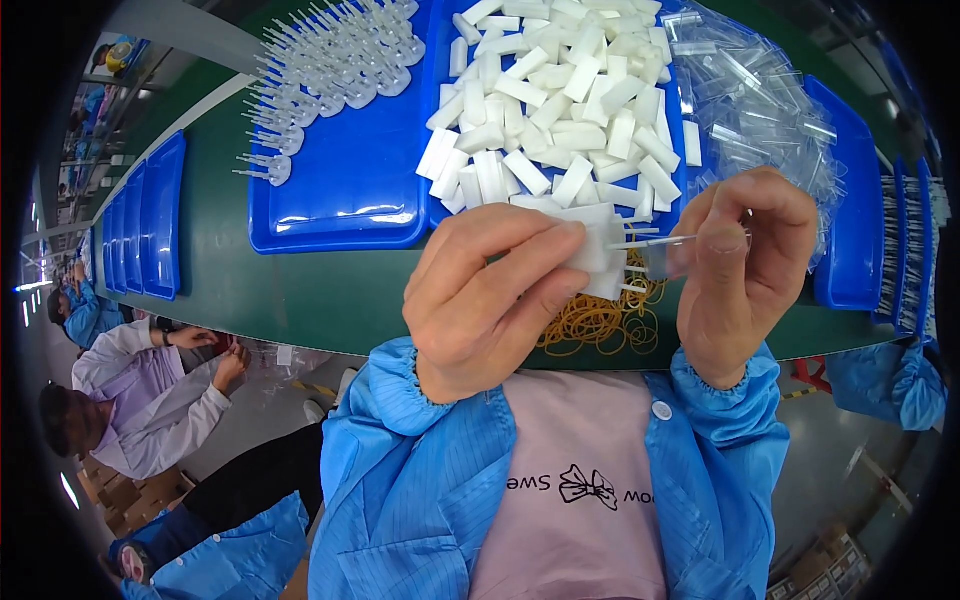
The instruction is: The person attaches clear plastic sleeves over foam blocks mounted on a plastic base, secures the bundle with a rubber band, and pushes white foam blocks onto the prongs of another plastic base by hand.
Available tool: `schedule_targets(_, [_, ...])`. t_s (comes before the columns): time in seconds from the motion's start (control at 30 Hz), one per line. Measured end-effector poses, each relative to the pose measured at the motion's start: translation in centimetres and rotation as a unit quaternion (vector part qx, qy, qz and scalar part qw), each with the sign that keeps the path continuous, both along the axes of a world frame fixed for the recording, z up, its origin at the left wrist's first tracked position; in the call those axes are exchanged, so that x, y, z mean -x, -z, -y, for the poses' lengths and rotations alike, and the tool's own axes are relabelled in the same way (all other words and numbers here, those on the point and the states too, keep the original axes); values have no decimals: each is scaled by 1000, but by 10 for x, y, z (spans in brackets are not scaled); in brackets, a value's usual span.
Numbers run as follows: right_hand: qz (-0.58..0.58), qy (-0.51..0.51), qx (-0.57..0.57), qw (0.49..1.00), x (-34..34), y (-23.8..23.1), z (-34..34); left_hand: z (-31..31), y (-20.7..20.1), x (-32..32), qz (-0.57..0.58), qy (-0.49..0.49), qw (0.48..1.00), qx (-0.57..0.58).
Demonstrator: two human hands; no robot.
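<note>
My left hand [480,300] is closed round a bunch of white pieces [600,250], with several thin prongs pointing right out of them. Facing it, my right hand [745,275] pinches a small clear plastic sleeve [668,258] between thumb and fingers, right at the prong tips. Whether the sleeve is round a prong or only beside it I cannot tell. Below the pieces lies a heap of yellow-brown rubber bands [600,325]. Just beyond my hands, white rectangular blocks [560,100] fill a blue tray.
At the back left, a blue tray [340,215] carries rows of translucent pronged parts [345,60]. Loose clear sleeves [750,110] are heaped at the back right. More blue trays [845,200] stand far right and empty-looking ones [160,215] far left. A co-worker [140,400] sits at the left.
</note>
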State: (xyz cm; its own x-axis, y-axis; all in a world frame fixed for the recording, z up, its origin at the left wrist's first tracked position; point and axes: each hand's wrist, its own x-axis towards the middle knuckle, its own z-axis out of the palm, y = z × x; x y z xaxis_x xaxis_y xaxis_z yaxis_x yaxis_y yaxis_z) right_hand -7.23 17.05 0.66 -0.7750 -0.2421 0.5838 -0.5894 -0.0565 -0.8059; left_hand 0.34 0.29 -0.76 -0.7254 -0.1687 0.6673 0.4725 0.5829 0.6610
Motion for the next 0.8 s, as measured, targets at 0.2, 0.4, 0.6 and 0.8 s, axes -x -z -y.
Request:
schedule_targets(0.2, [136, -59, 128, 981, -6, -3, 4, 0, -3, -2, -28, -4, 998, 54])
schedule_targets(0.4, [66, -28, 25, 997, -10, -2, 11, 0, -8, -8, -17, 17, 996, 82])
schedule_targets(0.6, [190, -51, 71, 978, -16, -10, 18, -1, -10, -13, -33, 4, 995, 92])
schedule_targets(0.8, [175, -40, 46, 983, -15, -6, 22, -4, -8, -15, 8, -9, 994, 105])
